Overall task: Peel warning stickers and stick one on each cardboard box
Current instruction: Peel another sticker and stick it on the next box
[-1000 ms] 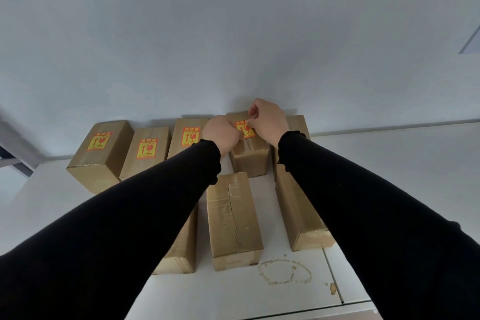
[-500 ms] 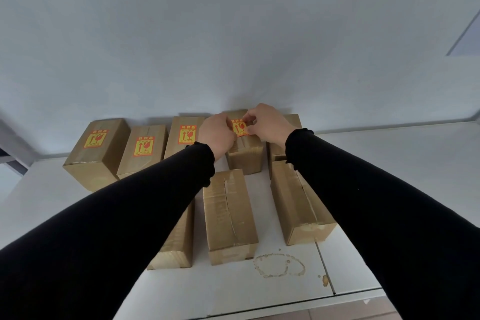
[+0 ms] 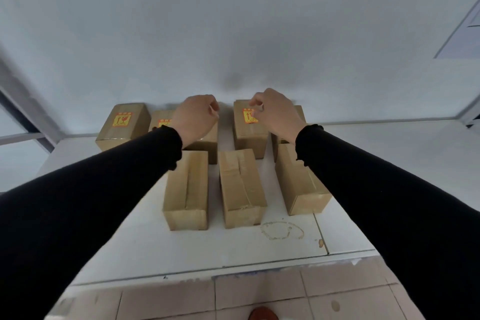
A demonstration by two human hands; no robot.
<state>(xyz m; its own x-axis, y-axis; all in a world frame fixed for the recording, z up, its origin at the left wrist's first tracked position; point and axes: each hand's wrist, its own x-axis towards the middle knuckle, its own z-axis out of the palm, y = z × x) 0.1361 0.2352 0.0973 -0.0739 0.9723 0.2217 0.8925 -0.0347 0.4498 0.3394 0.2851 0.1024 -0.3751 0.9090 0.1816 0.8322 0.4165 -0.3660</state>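
Four back-row boxes appear done, though I am covering one label: the far-left box, its neighbour, the one under my left hand, and the fourth box, whose warning sticker is lying flat on its top. My right hand is hovering beside that sticker, fingers curled, seemingly holding nothing; my left is loosely clenched, contents unclear. Nearer me than the fourth box, three plain boxes are waiting unlabelled; the fifth, behind my right wrist, is hidden. No sticker sheet is showing.

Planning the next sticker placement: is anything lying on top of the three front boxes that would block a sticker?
Nothing visible does. The front left box, front middle box and front right box show bare taped tops, though the right sleeve covers part of the last one.
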